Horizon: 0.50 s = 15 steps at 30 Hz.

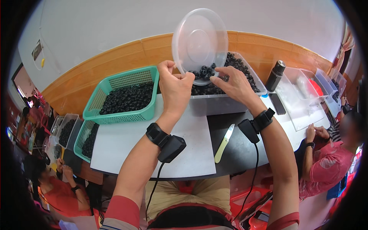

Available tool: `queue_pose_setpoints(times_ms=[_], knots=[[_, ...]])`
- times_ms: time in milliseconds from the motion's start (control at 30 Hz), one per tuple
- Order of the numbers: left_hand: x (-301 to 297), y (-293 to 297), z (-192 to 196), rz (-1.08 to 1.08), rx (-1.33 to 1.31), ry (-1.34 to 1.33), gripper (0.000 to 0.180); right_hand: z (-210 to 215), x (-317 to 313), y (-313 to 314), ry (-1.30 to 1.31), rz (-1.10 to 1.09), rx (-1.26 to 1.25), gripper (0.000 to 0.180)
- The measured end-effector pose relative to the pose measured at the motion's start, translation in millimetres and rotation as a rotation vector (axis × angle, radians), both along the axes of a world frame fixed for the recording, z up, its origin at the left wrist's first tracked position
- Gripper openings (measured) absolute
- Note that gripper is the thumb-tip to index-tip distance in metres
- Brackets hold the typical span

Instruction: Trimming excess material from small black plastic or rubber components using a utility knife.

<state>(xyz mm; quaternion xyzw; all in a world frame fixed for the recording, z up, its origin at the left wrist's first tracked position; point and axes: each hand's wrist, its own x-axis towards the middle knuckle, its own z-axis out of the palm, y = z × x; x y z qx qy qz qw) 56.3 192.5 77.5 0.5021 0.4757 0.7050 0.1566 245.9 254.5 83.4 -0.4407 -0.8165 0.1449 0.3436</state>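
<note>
While your left hand [174,86] pinches the rim of the round clear plastic lid [199,40], tilting it so the small black parts [205,71] pool at its lower edge, your right hand [234,85] reaches in with fingers spread, above the clear bin [230,94].

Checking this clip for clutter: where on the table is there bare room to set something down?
The white sheet is bare between the green basket and the near edge. The dark tabletop is free around the pale knife. The far side is crowded: the clear bin, a dark bottle, and both hands holding the tilted clear bowl.
</note>
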Motion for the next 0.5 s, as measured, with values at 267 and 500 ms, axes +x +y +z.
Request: queue_pose_setpoints(times_ms=[267, 500], knots=[[14.9, 1.5, 1.7, 0.039, 0.023, 0.173, 0.048, 4.1, -20.0, 7.2, -0.045, 0.073, 0.19, 0.043], [12.5, 11.9, -5.9, 0.117, 0.137, 0.194, 0.044, -2.5, -3.9, 25.7, -0.278, 0.072, 0.147, 0.031]])
